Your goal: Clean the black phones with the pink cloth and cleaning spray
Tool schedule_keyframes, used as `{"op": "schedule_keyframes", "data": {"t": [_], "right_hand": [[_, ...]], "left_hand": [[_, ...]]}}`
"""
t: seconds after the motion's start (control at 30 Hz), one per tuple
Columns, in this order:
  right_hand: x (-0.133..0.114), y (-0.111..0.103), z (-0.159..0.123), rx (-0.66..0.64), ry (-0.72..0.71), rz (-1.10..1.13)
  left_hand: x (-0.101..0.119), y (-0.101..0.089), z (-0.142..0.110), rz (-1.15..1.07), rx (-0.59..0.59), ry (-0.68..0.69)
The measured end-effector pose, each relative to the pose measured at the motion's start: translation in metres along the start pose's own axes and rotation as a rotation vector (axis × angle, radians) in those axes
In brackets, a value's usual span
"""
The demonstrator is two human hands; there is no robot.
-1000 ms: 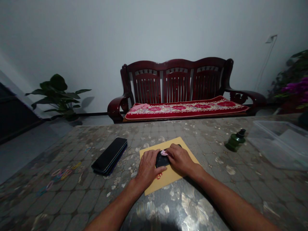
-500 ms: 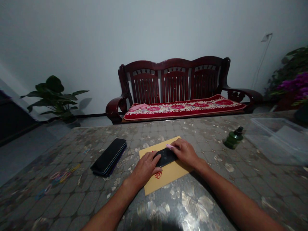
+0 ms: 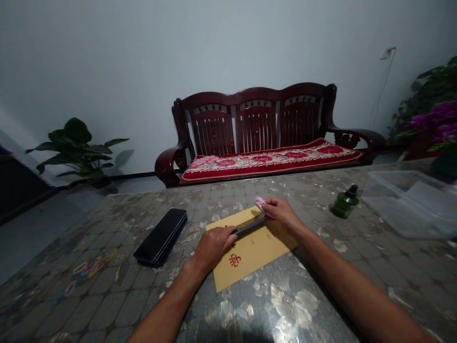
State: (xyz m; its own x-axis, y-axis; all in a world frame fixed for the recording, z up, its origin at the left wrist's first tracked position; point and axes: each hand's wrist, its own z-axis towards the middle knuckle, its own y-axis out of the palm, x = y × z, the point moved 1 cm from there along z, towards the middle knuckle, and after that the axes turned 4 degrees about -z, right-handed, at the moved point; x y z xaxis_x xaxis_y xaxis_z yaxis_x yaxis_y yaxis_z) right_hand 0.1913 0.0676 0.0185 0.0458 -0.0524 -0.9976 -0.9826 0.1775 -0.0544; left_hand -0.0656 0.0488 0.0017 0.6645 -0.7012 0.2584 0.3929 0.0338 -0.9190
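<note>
A black phone [image 3: 251,226] is held up on its edge above a yellow envelope [image 3: 252,250] with a red mark, which lies flat on the table. My left hand [image 3: 211,247] grips the phone's near end, fingers closed. My right hand [image 3: 282,212] grips its far end and also pinches a small pink cloth [image 3: 259,202]. Only the phone's thin side shows from here.
Stacked dark phones [image 3: 161,235] lie left of the envelope. Coloured rubber bands [image 3: 89,268] are scattered further left. A small green bottle [image 3: 343,202] and a clear plastic box [image 3: 410,202] stand on the right. A wooden bench [image 3: 260,133] and potted plants are behind the patterned table [image 3: 321,267].
The phone lay flat on the envelope under both hands; now both hands have tilted it up on edge. My right hand has moved away from me with the pink cloth.
</note>
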Motion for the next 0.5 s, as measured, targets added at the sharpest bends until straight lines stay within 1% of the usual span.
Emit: {"op": "schedule_keyframes", "data": {"t": [0.07, 0.13, 0.2, 0.27, 0.33, 0.4, 0.5], "right_hand": [[-0.004, -0.001, 0.000, -0.009, 0.021, 0.000], [-0.005, -0.003, 0.001, 0.049, -0.027, -0.024], [-0.006, -0.005, 0.001, 0.164, -0.161, -0.104], [-0.009, -0.007, -0.003, 0.281, -0.334, -0.258], [-0.013, -0.007, -0.008, 0.338, -0.473, -0.452], [-0.016, -0.006, -0.014, 0.317, -0.564, -0.627], [-0.015, -0.003, -0.019, 0.252, -0.688, -0.798]], "left_hand": [[-0.001, -0.001, 0.000, -0.009, 0.043, -0.020], [-0.002, -0.001, 0.001, -0.032, 0.078, -0.036], [-0.002, 0.000, 0.002, -0.054, 0.103, -0.059], [-0.002, 0.001, 0.003, -0.059, 0.123, -0.083], [-0.002, 0.002, 0.004, -0.050, 0.144, -0.100], [-0.003, 0.003, 0.006, -0.038, 0.162, -0.115], [-0.004, 0.006, 0.007, -0.029, 0.174, -0.141]]}}
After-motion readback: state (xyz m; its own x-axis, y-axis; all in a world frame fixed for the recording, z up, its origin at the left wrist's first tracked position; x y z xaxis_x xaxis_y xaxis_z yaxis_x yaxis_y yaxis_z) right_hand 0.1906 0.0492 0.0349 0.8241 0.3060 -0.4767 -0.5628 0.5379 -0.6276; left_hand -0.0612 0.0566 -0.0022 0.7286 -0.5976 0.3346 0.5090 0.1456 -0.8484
